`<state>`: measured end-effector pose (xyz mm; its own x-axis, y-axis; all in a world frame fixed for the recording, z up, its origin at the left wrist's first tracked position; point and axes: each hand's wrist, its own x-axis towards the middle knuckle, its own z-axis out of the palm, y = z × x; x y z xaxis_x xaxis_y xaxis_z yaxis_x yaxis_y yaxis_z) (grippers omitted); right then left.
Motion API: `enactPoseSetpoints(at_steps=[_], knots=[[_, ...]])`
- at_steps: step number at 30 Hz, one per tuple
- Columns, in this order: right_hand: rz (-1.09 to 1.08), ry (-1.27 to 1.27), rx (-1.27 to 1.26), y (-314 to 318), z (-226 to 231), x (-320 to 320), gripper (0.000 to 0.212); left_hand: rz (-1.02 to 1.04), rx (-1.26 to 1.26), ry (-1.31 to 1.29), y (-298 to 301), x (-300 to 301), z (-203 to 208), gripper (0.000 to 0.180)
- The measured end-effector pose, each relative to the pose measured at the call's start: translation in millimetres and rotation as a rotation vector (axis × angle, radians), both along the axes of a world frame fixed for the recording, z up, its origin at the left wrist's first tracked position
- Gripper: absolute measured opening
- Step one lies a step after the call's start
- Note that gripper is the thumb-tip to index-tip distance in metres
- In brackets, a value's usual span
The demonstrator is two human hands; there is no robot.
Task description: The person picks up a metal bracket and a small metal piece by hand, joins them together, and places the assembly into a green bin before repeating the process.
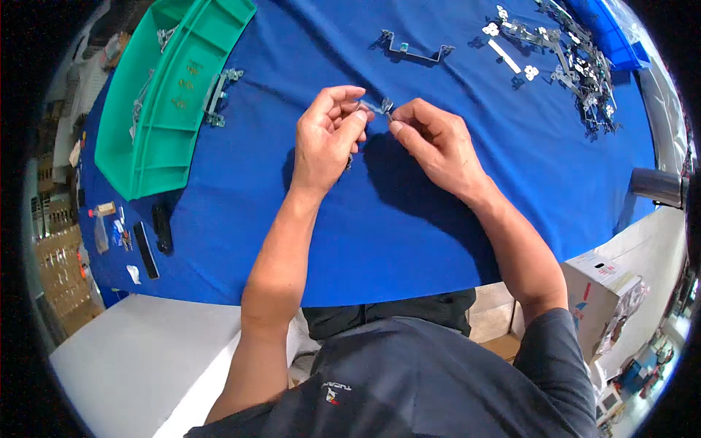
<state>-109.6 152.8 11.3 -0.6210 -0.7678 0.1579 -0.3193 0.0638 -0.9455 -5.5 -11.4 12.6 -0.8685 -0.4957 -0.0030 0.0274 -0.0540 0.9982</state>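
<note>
Metal bracket (386, 106): right of green tray (164, 155)
Left hand (321, 139): curled, cannot tell if gripping
Right hand (436, 142): pinching bracket
Bracket step: likely adjusting
Next move: likely needs steady pinch

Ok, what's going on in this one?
A person is handling a small metal part over a blue cloth. The right hand pinches it; the left hand is at its other end, though its grip is hard to make out. A metal bracket lies beyond the hands. A green tray with small parts sits to the left, and a metal parts pile at upper right.
</note>
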Motion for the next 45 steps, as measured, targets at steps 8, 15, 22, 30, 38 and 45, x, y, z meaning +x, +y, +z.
enactPoseSetpoints(at_steps=[8,15,22,30,38,45], knots=[[-0.077,-0.055,0.037,4.8,1.0,-8.7,0.018,-0.067,-0.065,-0.012,0.3,1.0,-5.9,0.026],[-0.076,-0.037,0.044,5.1,-2.1,-10.1,0.019,-0.084,-0.097,-0.023,0.1,0.4,-6.2,0.026],[-0.092,-0.035,0.016,4.1,-3.3,-10.2,0.018,-0.119,-0.103,-0.036,0.6,1.3,-4.3,0.028],[-0.068,0.146,0.069,5.1,-0.6,-11.0,0.015,-0.033,-0.374,0.086,3.5,1.1,-1.8,0.020],[-0.013,-0.299,0.014,4.3,5.9,-9.3,0.017,0.090,-0.621,0.173,9.2,-3.5,-3.9,0.019],[0.077,-0.412,-0.008,5.0,5.6,-15.3,0.018,0.003,-0.681,0.203,12.0,-0.7,-2.2,0.020]])
